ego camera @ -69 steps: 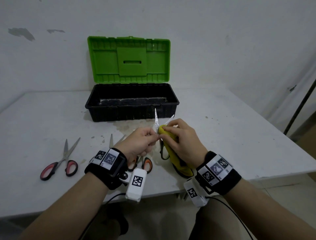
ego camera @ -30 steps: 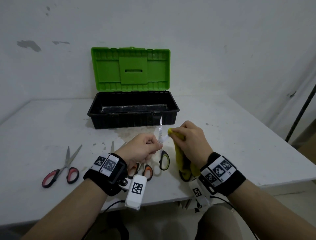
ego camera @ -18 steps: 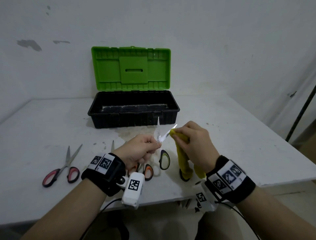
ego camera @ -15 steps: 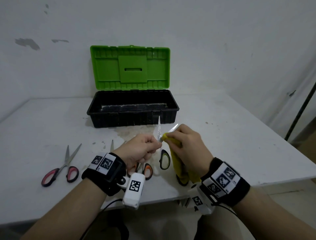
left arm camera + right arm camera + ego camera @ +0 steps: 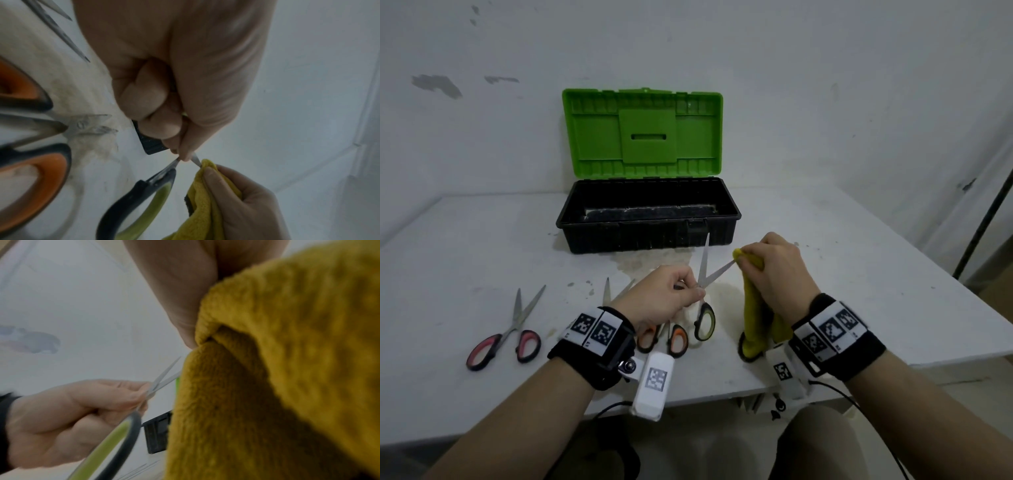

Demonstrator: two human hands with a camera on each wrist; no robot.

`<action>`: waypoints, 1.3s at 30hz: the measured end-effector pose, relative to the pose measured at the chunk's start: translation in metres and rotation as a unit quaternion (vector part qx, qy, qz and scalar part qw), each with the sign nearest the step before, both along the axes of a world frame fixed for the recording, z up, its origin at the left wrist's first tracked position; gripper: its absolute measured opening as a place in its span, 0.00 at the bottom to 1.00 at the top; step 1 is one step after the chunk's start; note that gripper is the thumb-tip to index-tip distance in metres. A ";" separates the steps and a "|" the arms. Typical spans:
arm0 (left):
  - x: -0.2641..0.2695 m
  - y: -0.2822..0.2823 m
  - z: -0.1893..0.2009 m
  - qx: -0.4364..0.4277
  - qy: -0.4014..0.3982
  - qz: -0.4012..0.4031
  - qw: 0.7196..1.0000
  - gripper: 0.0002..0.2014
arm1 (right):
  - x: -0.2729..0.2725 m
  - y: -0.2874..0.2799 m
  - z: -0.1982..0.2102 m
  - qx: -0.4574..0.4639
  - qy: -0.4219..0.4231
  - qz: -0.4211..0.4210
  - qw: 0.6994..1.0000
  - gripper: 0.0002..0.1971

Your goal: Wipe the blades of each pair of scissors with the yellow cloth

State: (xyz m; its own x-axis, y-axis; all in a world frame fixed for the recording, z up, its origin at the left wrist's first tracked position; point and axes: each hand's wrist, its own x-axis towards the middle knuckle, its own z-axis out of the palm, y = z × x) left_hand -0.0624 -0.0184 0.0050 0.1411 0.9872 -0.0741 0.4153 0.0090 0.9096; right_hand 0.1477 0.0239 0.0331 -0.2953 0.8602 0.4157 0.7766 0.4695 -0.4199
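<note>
The left hand pinches the green scissors at the pivot, blades splayed upward (handles toward the surface). The right hand clamps the cloth on the right blade's tip, nearest it.

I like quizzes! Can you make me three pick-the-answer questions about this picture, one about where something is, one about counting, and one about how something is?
1. Where is the red-handled scissors?
A. in the toolbox
B. on the table, far left
C. in a hand

2. How many scissors are there?
A. three
B. five
C. one

3. The toolbox lid is:
A. shut
B. missing
C. open

Answers: 1 B, it lies left of both hands; 2 A, red, orange and green-handled scissors; 3 C, the green lid stands up.
</note>
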 end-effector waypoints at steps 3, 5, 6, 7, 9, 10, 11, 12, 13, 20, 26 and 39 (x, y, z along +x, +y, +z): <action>-0.001 0.000 -0.001 -0.043 -0.034 -0.002 0.998 0.09 | 0.015 0.012 -0.001 -0.020 0.011 -0.039 0.999 0.11; -0.001 -0.001 0.002 -0.072 -0.041 -0.003 0.997 0.07 | 0.021 0.014 -0.002 -0.013 0.027 -0.048 0.998 0.11; 0.000 -0.001 0.003 -0.082 -0.045 -0.001 0.996 0.06 | 0.023 0.013 -0.003 -0.007 0.032 -0.047 0.998 0.11; 0.000 -0.001 0.004 -0.091 -0.055 0.002 0.994 0.05 | 0.023 0.012 -0.005 -0.004 0.036 -0.044 0.998 0.11; 0.001 0.002 0.006 -0.110 -0.101 0.011 0.989 0.04 | 0.023 0.011 -0.007 -0.002 0.041 -0.044 0.998 0.11; 0.001 0.003 0.006 -0.117 -0.127 0.013 0.985 0.05 | 0.023 0.010 -0.008 -0.002 0.041 -0.044 0.998 0.11; 0.001 0.004 0.006 -0.120 -0.150 0.015 0.981 0.06 | 0.023 0.009 -0.009 -0.003 0.041 -0.044 0.998 0.11; 0.001 0.004 0.006 -0.121 -0.170 0.018 0.978 0.06 | 0.023 0.009 -0.009 -0.002 0.042 -0.042 0.998 0.11; 0.001 0.005 0.006 -0.120 -0.187 0.023 0.975 0.07 | 0.022 0.008 -0.009 -0.001 0.043 -0.040 0.998 0.11; -0.006 0.008 0.000 -0.097 -0.200 0.059 0.973 0.04 | 0.020 0.005 -0.005 0.023 0.053 -0.028 0.998 0.09; -0.009 0.007 0.000 -0.088 -0.151 0.060 0.983 0.08 | 0.017 -0.008 0.004 0.060 0.083 -0.008 0.995 0.06; -0.001 0.006 0.016 -0.118 -0.132 0.008 0.984 0.10 | -0.016 -0.017 0.010 0.094 -0.088 0.193 0.973 0.09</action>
